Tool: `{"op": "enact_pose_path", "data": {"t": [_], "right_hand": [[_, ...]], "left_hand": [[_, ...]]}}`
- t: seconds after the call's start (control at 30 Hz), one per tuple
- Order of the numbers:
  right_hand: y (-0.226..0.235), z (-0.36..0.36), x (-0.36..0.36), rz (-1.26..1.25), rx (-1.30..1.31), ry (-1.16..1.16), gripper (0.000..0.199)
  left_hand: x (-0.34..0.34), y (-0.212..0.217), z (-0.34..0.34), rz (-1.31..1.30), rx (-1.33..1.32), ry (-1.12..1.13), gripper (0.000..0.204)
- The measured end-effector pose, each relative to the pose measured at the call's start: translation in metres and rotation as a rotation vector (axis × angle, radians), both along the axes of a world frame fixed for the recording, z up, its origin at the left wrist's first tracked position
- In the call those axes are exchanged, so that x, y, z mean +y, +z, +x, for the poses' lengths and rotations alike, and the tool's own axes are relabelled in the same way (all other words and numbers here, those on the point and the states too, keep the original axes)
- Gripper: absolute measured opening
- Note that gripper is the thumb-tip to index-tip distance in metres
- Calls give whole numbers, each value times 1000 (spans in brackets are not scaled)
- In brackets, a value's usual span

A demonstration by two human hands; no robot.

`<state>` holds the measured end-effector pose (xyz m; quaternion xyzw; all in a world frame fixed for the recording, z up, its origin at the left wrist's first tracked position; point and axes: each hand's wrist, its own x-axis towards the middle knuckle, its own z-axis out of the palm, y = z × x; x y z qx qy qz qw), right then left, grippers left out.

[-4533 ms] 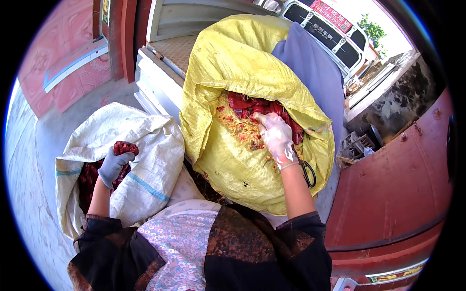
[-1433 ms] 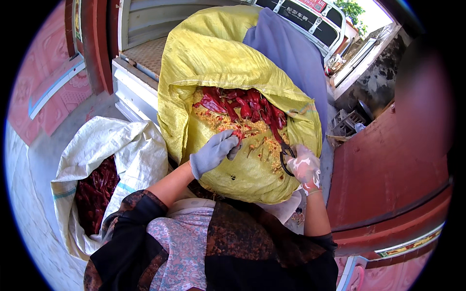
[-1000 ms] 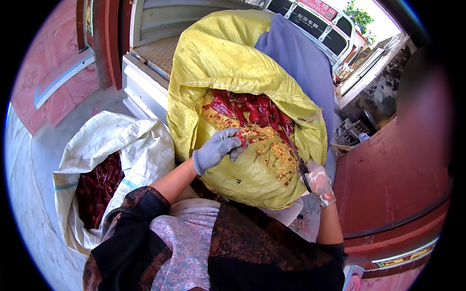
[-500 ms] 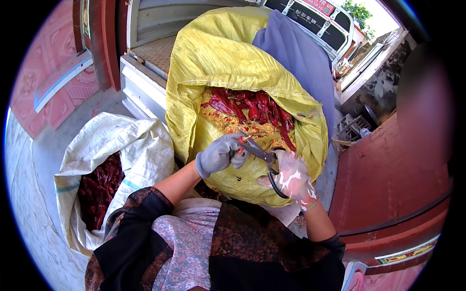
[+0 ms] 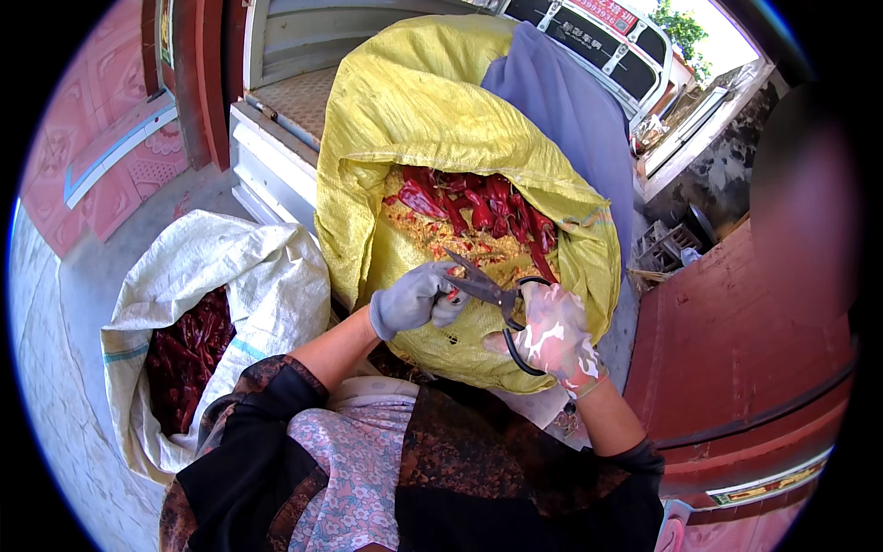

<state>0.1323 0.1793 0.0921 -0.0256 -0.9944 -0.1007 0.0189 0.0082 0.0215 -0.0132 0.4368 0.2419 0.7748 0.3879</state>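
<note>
In front of me a big yellow woven sack (image 5: pixel 405 101) gapes open, with dried red chili peppers (image 5: pixel 497 202) lying on yellowish seeds and bits (image 5: pixel 418 230). My left hand (image 5: pixel 409 299), in a grey glove, is closed over the sack's mouth; a little red pepper shows at its fingertips, most of it hidden. Scissors (image 5: pixel 487 285) with dark blades and black loop handles are in my right hand (image 5: pixel 556 340), which wears a pink-and-white patterned glove. The blades point up and left, the lower one close against the left fingers.
To my left stands a white woven sack (image 5: pixel 276 267) holding dark red peppers (image 5: pixel 191 354). Behind the yellow sack are a white vehicle's cargo bed (image 5: pixel 294 101) and a blue-grey cloth (image 5: pixel 556 78). A dark red panel (image 5: pixel 736 331) lies to the right.
My right hand has shifted slightly right and down with the scissors, and the blades look a little wider apart. Less red shows at the left fingertips.
</note>
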Motion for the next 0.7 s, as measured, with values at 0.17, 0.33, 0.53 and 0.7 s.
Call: {"op": "enact_pose_path", "data": {"t": [0.17,0.33,0.53,0.7], "right_hand": [[0,1,-4,-28,-55,-49,72],[-4,6,-1,-110,-67,-40,63],[-31,17,13,-547,-30,28,47],[-45,19,26,-1415,-317,-141,29]], "left_hand": [[-7,8,-5,-100,259,109,40],[-7,4,-9,-113,330,159,46],[-11,16,-6,-187,286,157,53],[-12,14,-7,-174,319,196,54]]}}
